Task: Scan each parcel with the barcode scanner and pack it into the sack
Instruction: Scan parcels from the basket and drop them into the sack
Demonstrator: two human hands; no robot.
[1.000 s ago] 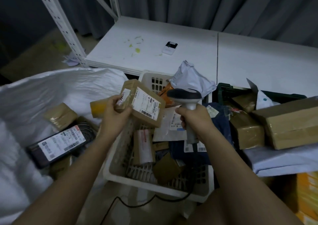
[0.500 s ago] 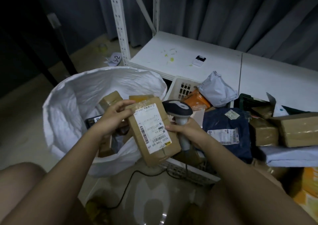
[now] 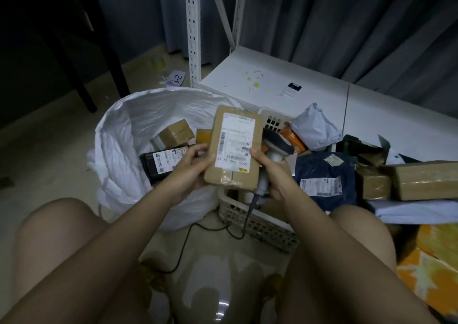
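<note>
A flat brown cardboard parcel (image 3: 235,147) with a white shipping label faces me at centre frame. My left hand (image 3: 190,167) grips its lower left edge. My right hand (image 3: 270,170) holds the grey barcode scanner (image 3: 275,150) by its handle, and its thumb rests on the parcel's right edge. The scanner head sits just behind the parcel's right side. The open white sack (image 3: 124,135) stands to the left and holds a small brown box (image 3: 176,132), a black parcel (image 3: 163,162) and another brown packet.
A white plastic basket (image 3: 255,222) sits under my hands with the scanner cable running out of it. Blue, grey and brown parcels (image 3: 324,174) are piled to the right. A white low shelf (image 3: 272,85) with metal uprights stands behind. My knees fill the foreground.
The parcel has turned upright so the label faces me, and it has moved over the sack's edge. My right thumb now touches it. The view shifted left.
</note>
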